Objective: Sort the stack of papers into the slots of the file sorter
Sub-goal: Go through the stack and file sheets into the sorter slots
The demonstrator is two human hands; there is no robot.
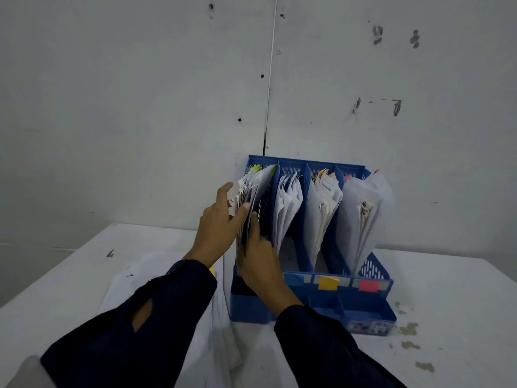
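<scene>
a plain office or filing corner. a blue plastic file sorter (pixel 310 247) with four upright slots full of papers (pixel 288 208) and coloured sticky labels (pixel 328 283) stands on a white table (pixel 447 289) pushed against a bare, scuffed white panel wall (pixel 140 107).

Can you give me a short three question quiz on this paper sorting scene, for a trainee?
1. True or false: all four slots of the blue file sorter hold papers.
2. Which slot are the left hand and right hand working at? A leftmost, B second from left, C rightmost.
3. What colour is the sticky tab on the front below the rightmost slot?

Key
1. True.
2. A; both hands are on the papers in the leftmost slot.
3. Pink.
</scene>
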